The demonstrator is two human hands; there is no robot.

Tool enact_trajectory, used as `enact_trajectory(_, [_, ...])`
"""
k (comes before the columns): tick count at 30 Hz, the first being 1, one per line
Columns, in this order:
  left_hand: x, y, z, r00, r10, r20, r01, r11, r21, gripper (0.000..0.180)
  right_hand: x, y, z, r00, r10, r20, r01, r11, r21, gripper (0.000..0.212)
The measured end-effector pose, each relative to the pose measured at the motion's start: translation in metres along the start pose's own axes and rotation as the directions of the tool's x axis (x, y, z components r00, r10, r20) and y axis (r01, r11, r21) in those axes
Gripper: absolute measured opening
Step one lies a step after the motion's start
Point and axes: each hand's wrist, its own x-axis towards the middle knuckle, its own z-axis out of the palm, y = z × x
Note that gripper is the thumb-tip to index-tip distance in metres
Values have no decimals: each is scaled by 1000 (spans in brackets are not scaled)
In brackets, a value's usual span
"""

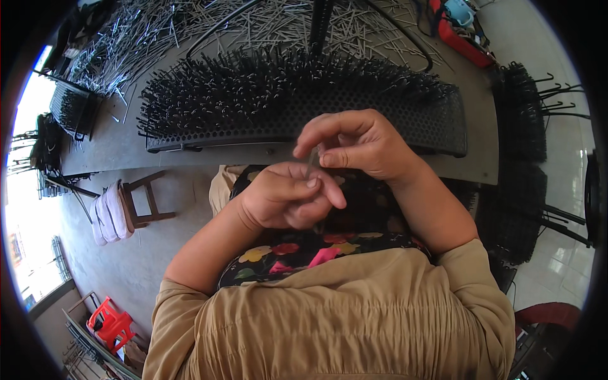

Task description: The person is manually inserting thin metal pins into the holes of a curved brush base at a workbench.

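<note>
Item: one rod [311, 170], thin, grey, blurred. Location: at your left fingers, between thumb and forefinger, running out from them toward the gap in your right fingers. Long axis: away from your body, across the left thumb tip; its lower end is hidden by your left hand.

Left hand [285, 195]: nearer to the rod; palm turned up, thumb pressed toward forefinger, pinching the rod.

Right hand [362, 144]: just beyond and to the right of your left fingers; thumb and forefinger spread, tips on either side of the rod's far end. Whether they touch it, you cannot tell from this view.

Key relation: the far end points at the right fingers' opening, so the right hand appears better placed for that end, the left for the near one.

Beyond both sets of fingers: one perforated tray [437, 120], black, on the counter [480, 142]; black hooks [215, 95] packed in it, mostly left of your right fingers. Farther beyond: loose rods [354, 28], heaped.
</note>
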Motion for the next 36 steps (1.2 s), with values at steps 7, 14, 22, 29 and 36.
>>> enact_trajectory(7, [3,2,6,997,-14,-69,20,997,78,39,-5,1,-7,1000,-3,15,6,983,-184,21])
enact_trajectory(14, [10,1,11,741,65,-668,315,845,432,34,-1,-14,-34,638,-712,-293,340,603,-722,25])
enact_trajectory(22, [13,1,16,708,122,-696,409,733,544,35,8,-13,-39,496,-848,184,222,-80,-972,23])
enact_trajectory(29, [13,5,18,674,89,-734,458,728,510,31,13,-11,-39,516,-846,134,139,-71,-988,20])
enact_trajectory(36, [14,9,13,679,84,-730,447,742,500,33,17,-8,-39,648,-749,139,69,-124,-990,24])
